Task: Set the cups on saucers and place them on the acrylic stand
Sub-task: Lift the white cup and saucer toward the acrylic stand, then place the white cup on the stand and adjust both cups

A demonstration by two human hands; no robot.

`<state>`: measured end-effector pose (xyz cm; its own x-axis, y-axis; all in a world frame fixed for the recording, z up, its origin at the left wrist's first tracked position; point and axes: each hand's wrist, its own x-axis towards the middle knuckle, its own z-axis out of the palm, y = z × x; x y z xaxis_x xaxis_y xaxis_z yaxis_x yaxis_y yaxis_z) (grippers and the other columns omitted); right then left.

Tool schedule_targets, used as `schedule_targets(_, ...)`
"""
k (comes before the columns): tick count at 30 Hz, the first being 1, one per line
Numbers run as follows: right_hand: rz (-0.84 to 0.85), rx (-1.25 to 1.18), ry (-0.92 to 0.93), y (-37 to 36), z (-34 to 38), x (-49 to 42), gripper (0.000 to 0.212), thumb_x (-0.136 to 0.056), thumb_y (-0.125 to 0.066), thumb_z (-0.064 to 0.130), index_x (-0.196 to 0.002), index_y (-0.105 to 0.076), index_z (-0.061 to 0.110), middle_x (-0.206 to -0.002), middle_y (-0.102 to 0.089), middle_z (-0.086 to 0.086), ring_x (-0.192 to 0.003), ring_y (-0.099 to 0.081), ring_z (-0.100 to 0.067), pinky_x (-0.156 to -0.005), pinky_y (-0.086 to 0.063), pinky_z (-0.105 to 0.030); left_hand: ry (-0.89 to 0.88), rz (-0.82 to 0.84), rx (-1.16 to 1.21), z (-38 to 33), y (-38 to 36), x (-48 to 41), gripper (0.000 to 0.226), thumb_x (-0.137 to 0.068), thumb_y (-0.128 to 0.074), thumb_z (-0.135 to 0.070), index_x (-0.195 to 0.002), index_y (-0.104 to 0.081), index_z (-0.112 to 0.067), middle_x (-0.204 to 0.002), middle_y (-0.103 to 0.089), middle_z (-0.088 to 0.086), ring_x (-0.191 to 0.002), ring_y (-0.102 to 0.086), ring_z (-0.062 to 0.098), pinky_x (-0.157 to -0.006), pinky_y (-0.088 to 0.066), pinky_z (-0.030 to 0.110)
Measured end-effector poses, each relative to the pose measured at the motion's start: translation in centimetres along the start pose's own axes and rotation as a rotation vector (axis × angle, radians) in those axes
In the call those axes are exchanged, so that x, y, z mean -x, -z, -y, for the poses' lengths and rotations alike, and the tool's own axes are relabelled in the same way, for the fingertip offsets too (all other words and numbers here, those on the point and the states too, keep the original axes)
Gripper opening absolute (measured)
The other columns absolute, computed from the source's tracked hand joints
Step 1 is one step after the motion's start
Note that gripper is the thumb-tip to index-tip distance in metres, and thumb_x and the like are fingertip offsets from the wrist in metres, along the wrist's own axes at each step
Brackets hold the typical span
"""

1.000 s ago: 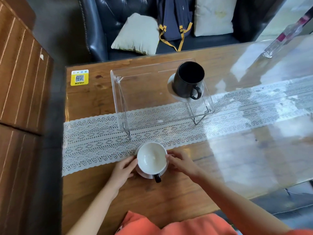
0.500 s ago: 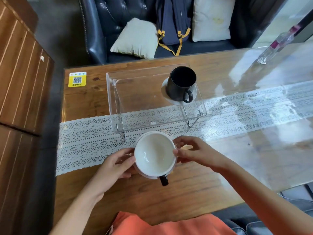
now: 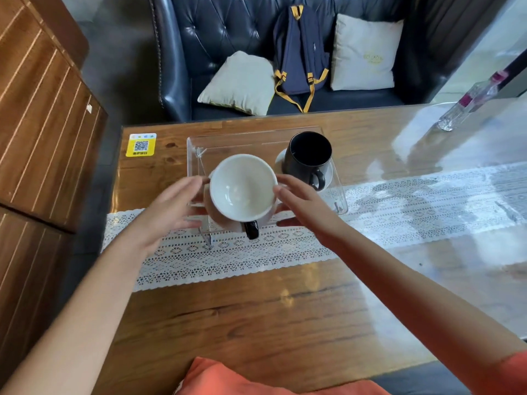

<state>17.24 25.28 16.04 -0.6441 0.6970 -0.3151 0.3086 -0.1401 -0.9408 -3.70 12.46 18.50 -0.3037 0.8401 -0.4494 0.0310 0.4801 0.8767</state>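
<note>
A white cup [image 3: 242,186] with a dark handle sits on its saucer [image 3: 265,219], and both are held up over the left half of the clear acrylic stand [image 3: 256,136]. My left hand [image 3: 171,208] grips the saucer's left edge and my right hand [image 3: 303,203] grips its right edge. Most of the saucer is hidden under the cup and my fingers. A black mug [image 3: 309,156] stands on a white saucer [image 3: 329,172] on the right half of the stand.
A white lace runner [image 3: 399,212] crosses the wooden table [image 3: 256,309] under the stand. A yellow QR sticker [image 3: 141,144] lies at the far left, a glass bottle [image 3: 467,105] at the far right. A dark sofa with cushions and a backpack is behind.
Both hands have lifted the white cup and saucer off the table near the front edge and carried them forward and up, over the left side of the stand.
</note>
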Motion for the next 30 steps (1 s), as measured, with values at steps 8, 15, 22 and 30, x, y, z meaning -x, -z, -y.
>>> schedule_targets(8,-0.069,0.035,-0.057,-1.7,-0.5,-4.5,0.037,-0.099,-0.039,0.031,-0.133,-0.047,0.019,-0.135,-0.052,-0.007,-0.112,-0.054,-0.019,-0.06,-0.056,-0.017,0.107,0.082,0.176,-0.3,0.9,-4.6,0.078,-0.076,-0.041,-0.066,-0.141,-0.028,-0.026,-0.139,-0.044,0.02,-0.112,-0.057,0.023,-0.075,-0.056,0.035)
schedule_targets(15,-0.076,0.104,-0.112,-2.3,0.3,-6.7,0.042,-0.098,-0.041,0.032,-0.138,-0.042,0.019,-0.139,-0.048,-0.009,-0.121,-0.052,-0.027,-0.076,-0.059,-0.04,0.127,0.036,0.259,0.0,0.6,-7.1,0.071,-0.087,-0.036,-0.06,-0.145,-0.016,-0.024,-0.147,-0.034,0.018,-0.115,-0.05,0.024,-0.091,-0.045,0.046)
schedule_targets(22,0.008,0.372,-0.052,-2.6,0.7,-8.0,0.052,-0.097,-0.041,0.039,-0.145,-0.033,0.019,-0.127,-0.057,-0.016,-0.108,-0.061,-0.032,-0.08,-0.058,-0.049,-0.063,-0.022,0.314,0.2,-0.2,-7.2,0.042,-0.094,-0.033,-0.047,-0.129,-0.045,-0.028,-0.136,-0.048,-0.003,-0.124,-0.043,0.008,-0.106,-0.031,0.031)
schedule_targets(30,-0.04,0.543,0.289,-3.1,0.5,-9.2,0.08,-0.076,-0.074,0.039,-0.14,-0.03,0.016,-0.139,-0.048,-0.003,-0.125,-0.047,-0.021,-0.101,-0.044,-0.04,-0.11,-0.507,0.102,3.3,1.9,-8.7,0.042,-0.092,-0.046,-0.016,-0.133,-0.041,-0.022,-0.139,-0.045,-0.003,-0.126,-0.041,0.013,-0.102,-0.035,0.032)
